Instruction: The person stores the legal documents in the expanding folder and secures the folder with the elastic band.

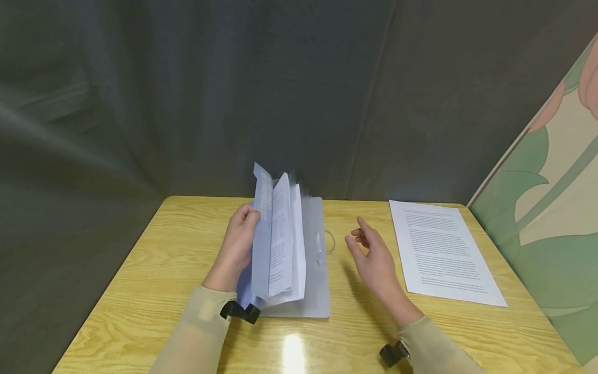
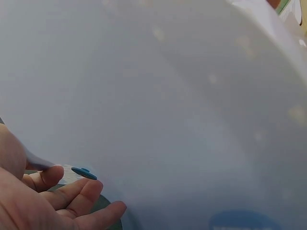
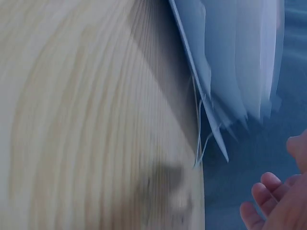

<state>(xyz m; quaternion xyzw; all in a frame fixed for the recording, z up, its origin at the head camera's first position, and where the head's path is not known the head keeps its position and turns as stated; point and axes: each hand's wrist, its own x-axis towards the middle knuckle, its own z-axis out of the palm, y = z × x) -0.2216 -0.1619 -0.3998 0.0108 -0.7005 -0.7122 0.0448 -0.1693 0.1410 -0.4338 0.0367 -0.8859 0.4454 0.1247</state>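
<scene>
A translucent bluish document folder (image 1: 318, 291) stands partly open on the table, its front cover raised. Several sheets of printed paper (image 1: 280, 228) show between its dividers. My left hand (image 1: 237, 239) grips the raised cover at its left edge, thumb on the near face. In the left wrist view the cover fills most of the picture, and a small blue button (image 2: 84, 173) shows beside the fingers. My right hand (image 1: 374, 259) hovers right of the folder, holding nothing, fingers loosely bent. A thin string (image 1: 332, 241) loops out from the folder's right edge.
A printed sheet (image 1: 441, 249) lies flat on the right of the wooden table (image 1: 140, 270). Dark curtain (image 1: 280, 93) hangs directly behind the table's far edge. A floral-patterned panel (image 1: 556, 218) stands along the right side.
</scene>
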